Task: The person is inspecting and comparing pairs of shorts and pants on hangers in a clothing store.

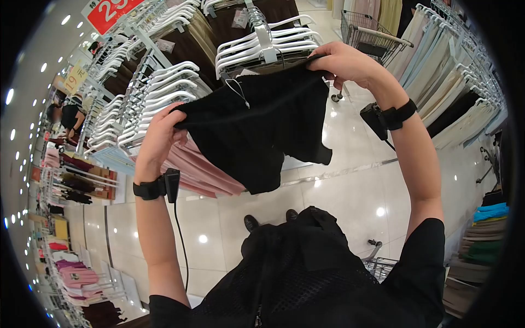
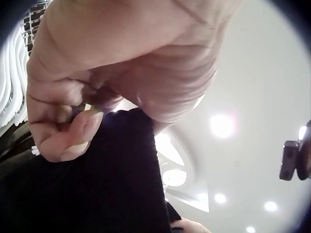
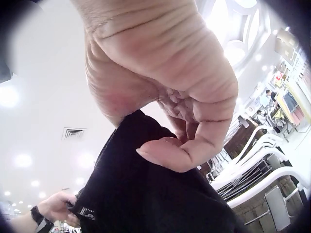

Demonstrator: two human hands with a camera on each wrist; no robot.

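Note:
A pair of black shorts point(image 1: 240, 131) hangs stretched sideways between my two hands, with the legs hanging down. My left hand point(image 1: 159, 136) pinches one end of the waistband, its fingers curled at the cloth in the left wrist view. At the other end, higher in the head view, my right hand point(image 1: 350, 64) pinches the waistband. A thin white loop point(image 1: 237, 92) lies on the front near the waistband. Small white print point(image 3: 87, 212) shows at the waistband in the right wrist view.
Racks of white hangers point(image 1: 268, 49) stand just beyond the shorts, with pink garments point(image 1: 202, 169) hanging below at left. A shopping cart point(image 1: 374, 35) is at the back right, near a rack of pale trousers point(image 1: 437, 71). Folded clothes point(image 1: 481, 240) are stacked at right.

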